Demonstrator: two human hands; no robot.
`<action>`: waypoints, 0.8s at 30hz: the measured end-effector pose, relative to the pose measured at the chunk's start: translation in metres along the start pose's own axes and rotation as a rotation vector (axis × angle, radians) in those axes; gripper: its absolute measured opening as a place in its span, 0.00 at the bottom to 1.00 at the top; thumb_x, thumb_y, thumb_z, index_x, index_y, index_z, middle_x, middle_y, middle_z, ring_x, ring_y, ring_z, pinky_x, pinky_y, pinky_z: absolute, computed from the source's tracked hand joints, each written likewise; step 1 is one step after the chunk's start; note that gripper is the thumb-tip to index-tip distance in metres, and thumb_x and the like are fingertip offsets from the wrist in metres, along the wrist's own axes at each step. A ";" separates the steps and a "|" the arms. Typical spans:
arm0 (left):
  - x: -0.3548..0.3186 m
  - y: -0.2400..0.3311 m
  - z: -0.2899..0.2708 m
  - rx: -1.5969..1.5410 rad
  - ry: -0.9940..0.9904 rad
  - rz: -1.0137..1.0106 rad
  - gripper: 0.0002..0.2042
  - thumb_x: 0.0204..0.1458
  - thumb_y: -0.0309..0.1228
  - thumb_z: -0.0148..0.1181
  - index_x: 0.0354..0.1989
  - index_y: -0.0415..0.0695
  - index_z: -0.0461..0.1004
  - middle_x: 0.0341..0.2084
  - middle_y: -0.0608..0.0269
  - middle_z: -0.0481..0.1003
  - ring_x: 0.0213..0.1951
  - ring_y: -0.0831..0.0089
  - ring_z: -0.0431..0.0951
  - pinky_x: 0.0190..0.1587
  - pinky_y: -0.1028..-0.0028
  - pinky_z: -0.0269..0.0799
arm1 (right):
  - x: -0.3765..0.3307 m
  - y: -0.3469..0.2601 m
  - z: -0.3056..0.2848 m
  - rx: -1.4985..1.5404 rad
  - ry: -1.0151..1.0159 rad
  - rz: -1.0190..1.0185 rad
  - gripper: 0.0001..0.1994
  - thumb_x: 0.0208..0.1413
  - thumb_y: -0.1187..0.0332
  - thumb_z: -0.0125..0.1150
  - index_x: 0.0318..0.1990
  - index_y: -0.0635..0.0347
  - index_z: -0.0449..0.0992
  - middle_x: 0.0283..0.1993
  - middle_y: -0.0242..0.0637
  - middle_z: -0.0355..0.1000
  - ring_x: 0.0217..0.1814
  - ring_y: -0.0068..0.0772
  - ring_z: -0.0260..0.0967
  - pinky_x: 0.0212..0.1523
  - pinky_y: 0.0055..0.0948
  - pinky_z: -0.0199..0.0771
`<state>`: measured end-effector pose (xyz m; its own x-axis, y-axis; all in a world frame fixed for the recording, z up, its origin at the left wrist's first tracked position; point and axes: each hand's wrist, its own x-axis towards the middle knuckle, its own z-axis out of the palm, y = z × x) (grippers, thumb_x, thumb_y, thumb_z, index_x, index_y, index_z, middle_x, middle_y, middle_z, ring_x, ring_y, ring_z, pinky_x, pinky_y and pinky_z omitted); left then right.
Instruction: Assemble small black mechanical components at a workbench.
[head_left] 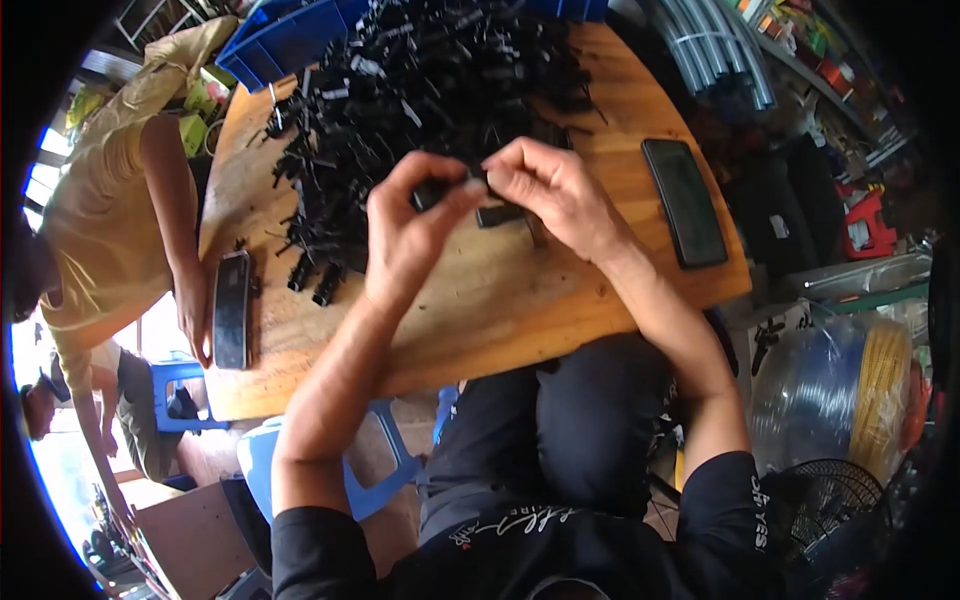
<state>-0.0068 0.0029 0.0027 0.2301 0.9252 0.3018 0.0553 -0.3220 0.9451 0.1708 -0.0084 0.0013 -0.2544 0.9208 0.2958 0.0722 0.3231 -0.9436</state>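
Observation:
My left hand [412, 225] and my right hand [555, 195] meet over the table, their fingertips nearly touching. Both are closed in a pinch around a small black part [477, 174], mostly hidden by the fingers. Its exact kind is too small to make out. Just beyond my hands a large heap of black plastic pieces [430, 90] covers the far side of the wooden table [470, 310]. More black pieces lie close below my fingers.
A dark phone [685, 205] lies at the table's right, another [232, 310] at its left edge. A blue bin [290, 48] stands at the back. Beside the table on the left bends a person in a yellow shirt [110, 230]. Grey pipes [712, 55] are at the far right.

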 end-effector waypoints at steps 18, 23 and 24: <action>0.003 -0.032 -0.008 -0.318 -0.128 -0.339 0.08 0.46 0.32 0.63 0.29 0.40 0.73 0.17 0.66 0.72 0.18 0.82 0.68 0.21 0.81 0.61 | -0.001 0.017 0.023 -0.981 0.044 -0.478 0.20 0.49 0.74 0.55 0.51 0.65 0.64 0.39 0.47 0.66 0.41 0.49 0.66 0.40 0.39 0.68; -0.001 -0.033 -0.001 -0.478 -0.118 -0.386 0.09 0.46 0.33 0.64 0.27 0.42 0.72 0.16 0.68 0.70 0.16 0.84 0.63 0.18 0.81 0.55 | -0.010 0.013 0.024 -1.025 -0.044 -0.369 0.22 0.50 0.74 0.55 0.54 0.65 0.62 0.39 0.48 0.66 0.41 0.49 0.66 0.40 0.39 0.67; -0.002 -0.030 -0.001 -0.433 -0.121 -0.365 0.09 0.46 0.33 0.64 0.28 0.41 0.72 0.17 0.67 0.70 0.17 0.84 0.64 0.19 0.81 0.57 | -0.009 0.013 0.024 -1.040 -0.009 -0.423 0.18 0.51 0.73 0.53 0.51 0.65 0.63 0.38 0.48 0.66 0.38 0.51 0.67 0.38 0.39 0.68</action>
<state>-0.0094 0.0111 -0.0263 0.3814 0.9233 -0.0460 -0.2447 0.1488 0.9581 0.1507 -0.0181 -0.0171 -0.4563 0.6933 0.5578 0.7472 0.6389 -0.1829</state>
